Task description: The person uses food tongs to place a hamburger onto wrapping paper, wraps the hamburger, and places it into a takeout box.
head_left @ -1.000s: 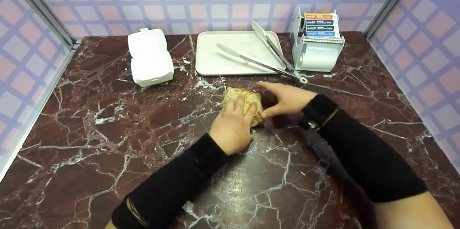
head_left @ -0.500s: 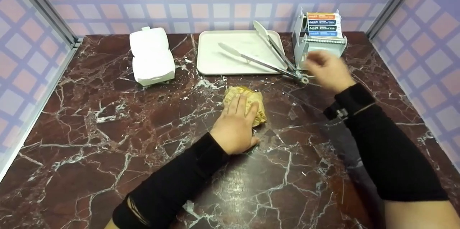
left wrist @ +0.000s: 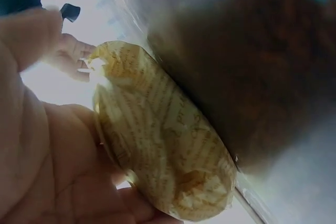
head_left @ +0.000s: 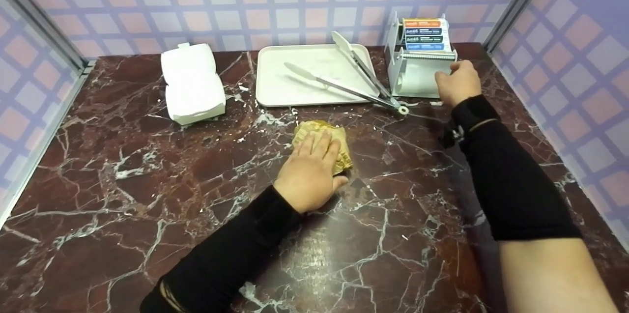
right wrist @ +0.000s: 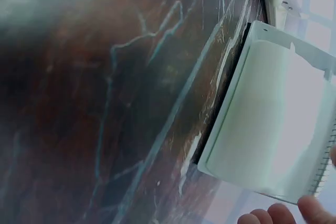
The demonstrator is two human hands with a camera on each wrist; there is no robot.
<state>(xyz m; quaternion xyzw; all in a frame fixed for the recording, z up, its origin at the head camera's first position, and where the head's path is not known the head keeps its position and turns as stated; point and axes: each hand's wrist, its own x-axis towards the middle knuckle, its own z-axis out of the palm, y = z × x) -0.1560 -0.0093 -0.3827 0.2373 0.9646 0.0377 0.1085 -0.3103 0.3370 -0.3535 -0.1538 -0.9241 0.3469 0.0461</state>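
Note:
My left hand [head_left: 309,173] lies over a round bundle in yellowish printed paper [head_left: 344,153], probably a wrapped burger, with fingers stretched across its top and the thumb apart. In the left wrist view the crinkled wrapper [left wrist: 163,129] sits against the palm and fingers. My right hand [head_left: 459,84] is at the right side of a white label dispenser [head_left: 417,74], its fingers bent. In the right wrist view the fingertips [right wrist: 281,214] show just beyond the dispenser's edge [right wrist: 210,153], by its toothed strip, with the thumb tip apart from them. The dispenser hides nothing of the bundle.
A pale tray [head_left: 275,92] stands at the back middle, with metal tongs [head_left: 351,91] lying spread over it and their hinge past its front corner. At the back left is an opened white clamshell box [head_left: 194,87]. Patterned walls bound the marbled table [head_left: 162,195].
My right hand has left the bundle's right side and moved back and right to the dispenser. The left hand stays on the bundle, its thumb spread further. The head view has shifted slightly.

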